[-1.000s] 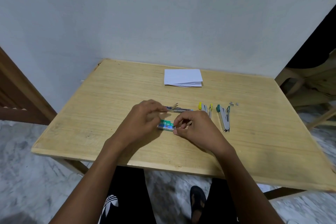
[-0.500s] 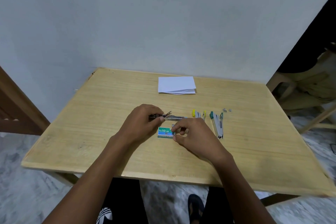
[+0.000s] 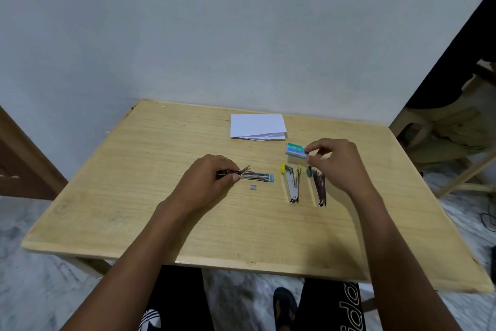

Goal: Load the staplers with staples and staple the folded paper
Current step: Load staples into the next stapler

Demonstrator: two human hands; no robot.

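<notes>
- Staplers sit in a row across the middle of the wooden table, three of them, all slim bright metal with coloured plastic ends.
- The left hand pinches the left end of the blue-tipped stapler between thumb and curled fingers. The stapler lies flat and stretches rightward from the fingertips, with its top arm hinged up.
- A small grey block of staples lies loose just in front of that stapler.
- The right hand pinches the right end of the staple box, a small green and blue carton held behind the other two staplers.
- The yellow-tipped stapler and green-tipped stapler lie side by side, both splayed open in a narrow V.
- The folded paper is white with layered edges, and lies flat near the wall, just behind the box.
</notes>
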